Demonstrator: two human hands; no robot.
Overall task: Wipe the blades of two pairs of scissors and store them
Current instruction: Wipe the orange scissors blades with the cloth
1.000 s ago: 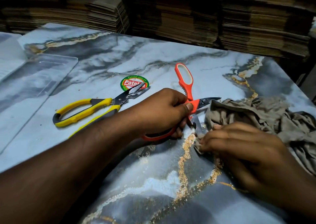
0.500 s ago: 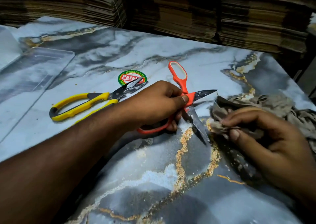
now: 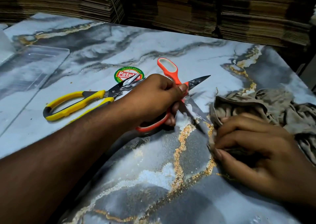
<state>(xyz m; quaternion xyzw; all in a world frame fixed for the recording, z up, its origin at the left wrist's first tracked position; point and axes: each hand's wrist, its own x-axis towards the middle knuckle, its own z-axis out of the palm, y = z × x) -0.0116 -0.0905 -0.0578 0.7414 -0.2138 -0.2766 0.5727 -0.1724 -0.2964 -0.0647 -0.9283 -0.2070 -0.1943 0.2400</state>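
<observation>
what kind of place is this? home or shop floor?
Probably a packaging workshop or storeroom, not a home. Stacks of flattened cardboard line the back, a marble-print table serves as a bench, and a round "Patel" label lies by the yellow scissors.

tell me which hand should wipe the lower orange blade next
Right hand: its fingers already pinch the cloth beside that blade. The left hand is busy gripping the orange scissors.

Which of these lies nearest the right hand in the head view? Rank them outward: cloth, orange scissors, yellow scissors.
1. Cloth: pinched in the right hand itself.
2. Orange scissors: just to its left, gripped by the left hand.
3. Yellow scissors: far left on the table.
</observation>
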